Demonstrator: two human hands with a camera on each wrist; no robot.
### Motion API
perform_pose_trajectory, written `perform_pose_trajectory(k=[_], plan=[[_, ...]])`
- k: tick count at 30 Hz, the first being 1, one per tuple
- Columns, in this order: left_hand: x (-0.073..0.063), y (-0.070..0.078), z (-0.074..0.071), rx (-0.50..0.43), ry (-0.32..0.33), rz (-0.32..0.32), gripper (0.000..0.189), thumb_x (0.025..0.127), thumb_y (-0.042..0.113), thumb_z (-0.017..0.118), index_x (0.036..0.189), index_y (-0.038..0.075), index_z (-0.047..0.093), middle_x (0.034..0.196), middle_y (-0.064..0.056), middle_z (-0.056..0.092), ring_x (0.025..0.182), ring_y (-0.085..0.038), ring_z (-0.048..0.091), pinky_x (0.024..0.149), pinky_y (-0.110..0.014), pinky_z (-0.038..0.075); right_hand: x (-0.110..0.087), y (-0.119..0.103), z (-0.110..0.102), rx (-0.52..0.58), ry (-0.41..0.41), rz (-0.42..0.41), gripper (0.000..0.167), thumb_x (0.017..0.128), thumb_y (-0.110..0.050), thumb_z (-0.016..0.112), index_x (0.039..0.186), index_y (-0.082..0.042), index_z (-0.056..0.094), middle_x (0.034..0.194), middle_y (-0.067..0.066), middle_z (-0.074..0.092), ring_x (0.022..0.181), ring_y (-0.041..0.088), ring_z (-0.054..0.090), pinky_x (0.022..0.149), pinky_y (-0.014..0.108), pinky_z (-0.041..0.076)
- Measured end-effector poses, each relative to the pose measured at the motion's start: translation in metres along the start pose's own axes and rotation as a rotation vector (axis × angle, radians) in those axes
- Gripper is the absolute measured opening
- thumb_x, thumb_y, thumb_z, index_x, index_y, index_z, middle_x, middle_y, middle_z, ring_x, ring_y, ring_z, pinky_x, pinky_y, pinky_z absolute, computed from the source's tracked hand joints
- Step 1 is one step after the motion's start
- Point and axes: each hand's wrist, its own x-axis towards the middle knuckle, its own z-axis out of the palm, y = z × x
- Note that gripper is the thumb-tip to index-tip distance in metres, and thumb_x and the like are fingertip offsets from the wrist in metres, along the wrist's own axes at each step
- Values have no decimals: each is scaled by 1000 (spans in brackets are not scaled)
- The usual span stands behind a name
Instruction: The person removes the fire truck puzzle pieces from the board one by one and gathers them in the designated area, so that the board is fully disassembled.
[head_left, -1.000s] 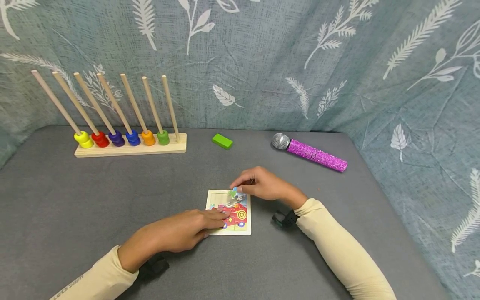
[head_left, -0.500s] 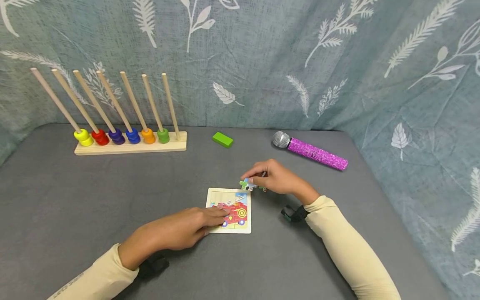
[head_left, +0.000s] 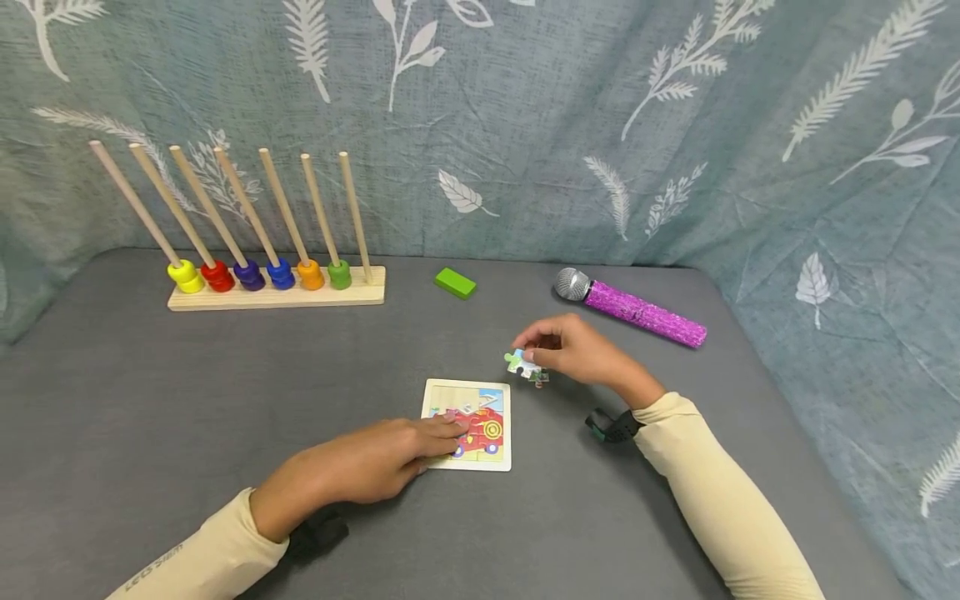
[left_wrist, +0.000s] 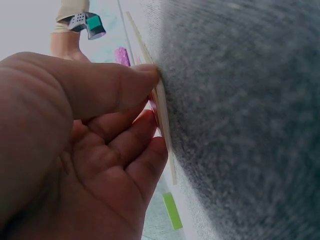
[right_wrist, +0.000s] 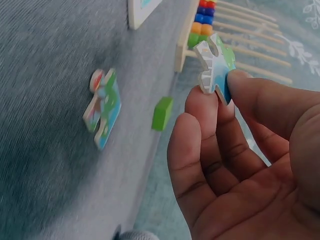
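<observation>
My left hand (head_left: 393, 454) rests on a small wooden jigsaw puzzle board (head_left: 504, 442), its fingers lying over the red car picture. In the left wrist view, the thumb touches the edge of the board (left_wrist: 166, 127). Bare wood shows in the board's upper left part. Right of the board, my right hand (head_left: 577, 350) pinches a blue, green and white puzzle piece (head_left: 517, 362) between thumb and fingers. The right wrist view shows this puzzle piece (right_wrist: 218, 65) raised off the table. Below it, a second puzzle piece (right_wrist: 107, 107) lies on the grey table.
At the back left stands a wooden peg rack (head_left: 277, 303) with coloured beads low on its pegs. A green block (head_left: 455, 283) lies at the back middle. A glittery purple microphone (head_left: 637, 310) lies at the back right. Patterned cloth (head_left: 480, 125) hangs behind the table.
My right hand has moved from above the board to the right, carrying the pinched puzzle piece. The left hand has stayed on the board. The head view has shifted slightly.
</observation>
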Motion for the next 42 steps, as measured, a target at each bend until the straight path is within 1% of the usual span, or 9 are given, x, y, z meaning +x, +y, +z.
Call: perform_pose_trajectory(k=[7,10,18,24,27,31,34,37,42], plan=[[1,1,-1,-1,11,15,47,91,-9,55,137,1,55,144,-10,49,134,-25,42,104,-46,39,-9,6,-11,-7,27,28,17,92,0,63,106,3,72,93,8,70,79,15,61,68,27,50],[0,1,-2,6,21,28,47,90,-10,56,136,1,55,144,-11,48,134,-26,43,103,-47,40,-10,9,-14,-21,24,32,18,92,0,63,107,4,71,94,9,70,80,15,61,68,26,50],[-1,2,-3,5,14,14,47,90,-10,56,137,0,55,143,-10,50,134,-25,43,103,-46,40,-14,15,-21,-55,-2,58,20,92,1,60,109,2,72,98,9,71,81,15,60,67,25,49],[-1,3,-4,37,39,46,49,88,-11,58,136,0,55,143,-12,50,133,-26,44,103,-46,40,-18,18,-26,-92,10,36,20,91,3,60,107,2,73,100,10,71,79,14,59,65,25,47],[-1,3,-4,36,43,45,49,89,-11,58,136,0,55,143,-11,49,134,-26,43,103,-47,40,-19,19,-29,-109,17,23,20,91,3,61,106,2,73,99,9,71,77,14,58,63,25,46],[-1,3,-3,26,36,35,48,89,-10,58,136,0,55,144,-11,49,134,-26,43,102,-46,41,-22,21,-31,-130,12,42,20,91,3,61,106,0,74,99,8,71,74,14,54,60,26,43],[0,3,-1,9,20,15,46,91,-9,57,136,1,56,145,-9,48,134,-25,42,102,-46,41,-24,25,-32,-143,0,53,21,90,4,61,104,-1,75,99,8,71,75,13,55,61,25,44],[0,2,1,0,14,0,46,91,-9,57,135,2,57,146,-8,47,135,-24,41,102,-46,41,-25,30,-33,-144,-6,40,20,89,6,60,102,0,75,99,9,72,78,14,57,65,26,46],[0,1,2,2,25,11,46,89,-11,57,133,1,59,144,-9,49,134,-25,42,101,-46,41,-24,33,-33,-145,-7,19,20,88,7,60,100,1,75,98,11,72,80,15,57,66,26,46]])
